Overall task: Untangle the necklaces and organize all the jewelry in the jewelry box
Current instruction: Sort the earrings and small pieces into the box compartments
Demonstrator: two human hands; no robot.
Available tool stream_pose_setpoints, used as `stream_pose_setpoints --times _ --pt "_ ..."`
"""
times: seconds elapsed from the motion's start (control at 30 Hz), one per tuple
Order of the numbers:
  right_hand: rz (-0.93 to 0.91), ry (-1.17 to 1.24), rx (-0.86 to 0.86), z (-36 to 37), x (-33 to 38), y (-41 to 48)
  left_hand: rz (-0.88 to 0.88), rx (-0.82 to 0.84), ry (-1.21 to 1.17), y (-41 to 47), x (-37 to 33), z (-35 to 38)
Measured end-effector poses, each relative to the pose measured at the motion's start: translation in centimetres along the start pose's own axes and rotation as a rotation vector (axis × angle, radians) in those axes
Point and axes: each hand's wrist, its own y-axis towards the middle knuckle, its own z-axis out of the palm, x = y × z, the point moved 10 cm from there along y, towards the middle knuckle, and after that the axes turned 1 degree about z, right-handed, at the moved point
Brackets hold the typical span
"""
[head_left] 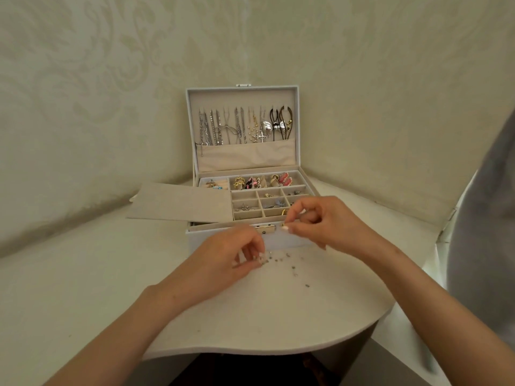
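Observation:
A white jewelry box (289,242) stands open on the table. Several necklaces (239,126) hang in its raised lid. Earrings and rings fill the tray compartments (264,195). Small loose metal pieces (281,260) are scattered on the table just before the box. My left hand (237,257) is down at the left end of the scatter, fingertips pinching one small piece. My right hand (320,221) hovers at the box's front edge by the gold clasp (264,228), thumb and fingers pinching a tiny gold piece.
A flat beige divider panel (181,201) lies across the box's left side, overhanging the table. The white table (83,288) sits in a wall corner; its curved front edge runs below my arms. A grey surface rises at the right.

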Motion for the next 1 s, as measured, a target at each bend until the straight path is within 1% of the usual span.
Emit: stream_pose_setpoints --times 0.1,0.17,0.27,0.37,0.5,0.6,0.7,0.83,1.0 --pt "0.020 0.022 -0.095 -1.2 0.7 2.1 -0.103 -0.160 -0.068 2.4 1.3 -4.2" --pt "0.058 0.013 -0.132 -1.5 1.0 3.9 -0.195 -0.230 -0.055 4.6 3.2 -6.4" --pt "0.120 -0.017 -0.164 -1.0 1.1 6.6 -0.317 -0.242 0.015 7.2 6.4 -7.6" --pt "0.166 -0.075 -0.175 -0.2 0.7 8.9 -0.380 -0.188 0.054 8.7 8.5 -7.0" --pt "0.213 -0.107 -0.156 0.5 0.5 10.3 -0.397 -0.155 0.101 9.2 9.8 -6.3" --pt "0.230 -0.151 -0.131 0.8 0.6 10.2 -0.383 -0.182 0.148 9.1 9.8 -6.9" --pt "0.233 -0.159 -0.142 0.7 0.4 10.0 -0.381 -0.228 0.163 8.5 9.4 -7.9" --pt "0.198 -0.131 -0.243 -0.5 0.2 9.1 -0.366 -0.282 0.164 6.3 8.1 -8.4" --pt "0.098 -0.080 -0.435 -3.9 0.0 5.1 -0.307 -0.398 0.194 -0.1 3.7 -7.6"
